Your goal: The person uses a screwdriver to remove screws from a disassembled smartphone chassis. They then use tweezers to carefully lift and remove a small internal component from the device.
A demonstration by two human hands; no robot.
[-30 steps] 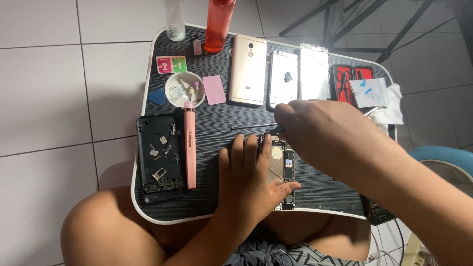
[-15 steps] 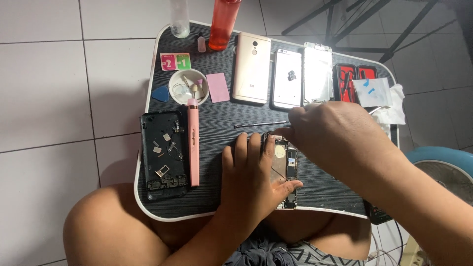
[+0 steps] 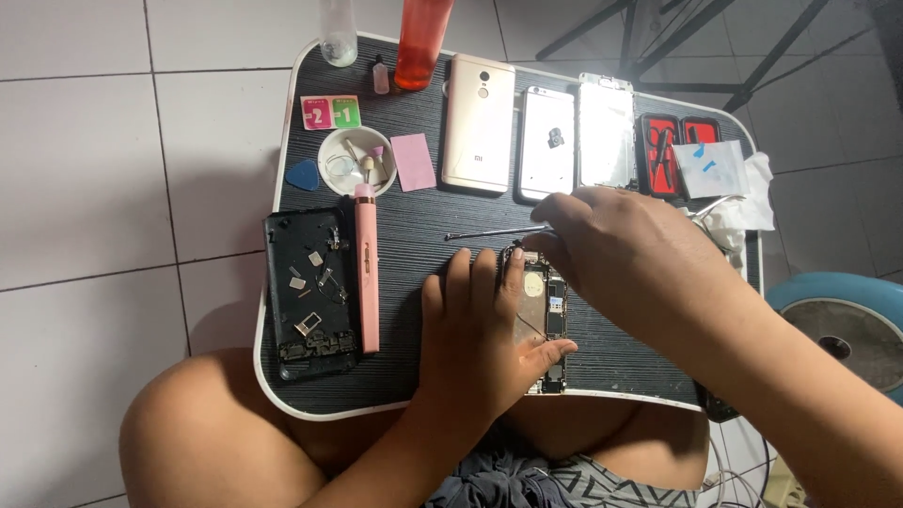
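the opened smartphone with its bare circuit boards and black frame (image 3: pixel 544 310) lies on the near right part of the black ribbed lap tray with a white rim (image 3: pixel 423 226), across the person's crossed legs. the left hand (image 3: pixel 480 329) lies flat on its left side, fingers stretched toward the far edge and the thumb hooked over the near right of the frame, pinning it. the right hand (image 3: pixel 621 245) is curled shut over the phone's far end, pinching a thin dark metal probe (image 3: pixel 494 232) whose free end runs out to the left across the tray; i cannot tell how the fingertips sit on it, since the knuckles hide them.

the phone's long axis runs near to far, one short end toward the person's body, the other toward the row of phones at the far edge. which end is its top i cannot tell.

risks, as i judge them: the probe could slip and scrape a board or tear a flex cable if pressed at an angle. the tray rests only on knees, so a leg shift could rock it and scatter the small loose parts lying on the black phone back shell (image 3: pixel 308 292) to the left, beside the pink pen-shaped tool (image 3: pixel 366 273).
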